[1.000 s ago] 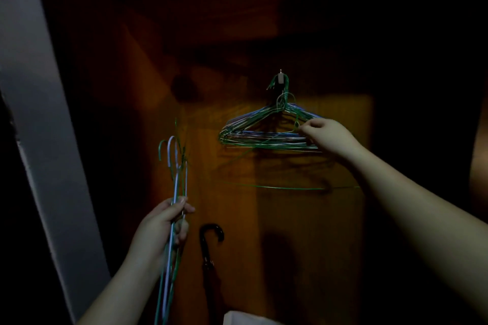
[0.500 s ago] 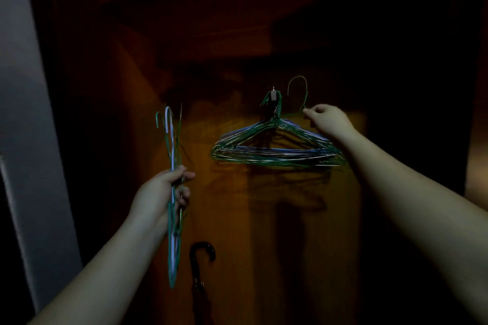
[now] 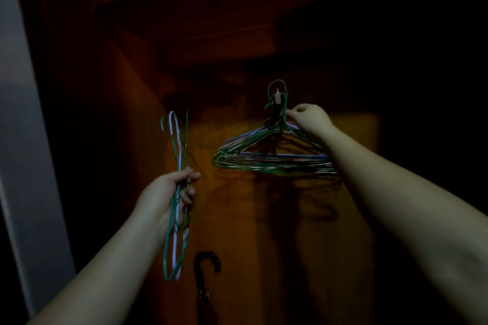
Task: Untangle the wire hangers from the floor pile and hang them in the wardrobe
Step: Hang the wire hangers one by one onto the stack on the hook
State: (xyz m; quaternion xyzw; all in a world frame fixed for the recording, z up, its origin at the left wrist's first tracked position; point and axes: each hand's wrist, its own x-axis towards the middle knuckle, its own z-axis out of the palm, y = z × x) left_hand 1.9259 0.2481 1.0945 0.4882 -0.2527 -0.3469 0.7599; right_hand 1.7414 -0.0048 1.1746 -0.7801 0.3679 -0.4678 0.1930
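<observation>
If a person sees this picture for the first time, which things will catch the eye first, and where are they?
The eye goes first to the bunch of hung wire hangers on a small peg at the wardrobe's back panel, right of centre, where the right hand pinches a hanger neck just below the peg. Next, at centre left, the left hand grips a few more held hangers, hooks pointing up. A dark umbrella handle shows at the bottom.

I see a bunch of green, blue and pale wire hangers (image 3: pixel 272 158) hanging on the wardrobe peg (image 3: pixel 277 99); a few more hangers (image 3: pixel 177 192) stand upright, hooks up, left of it.
</observation>
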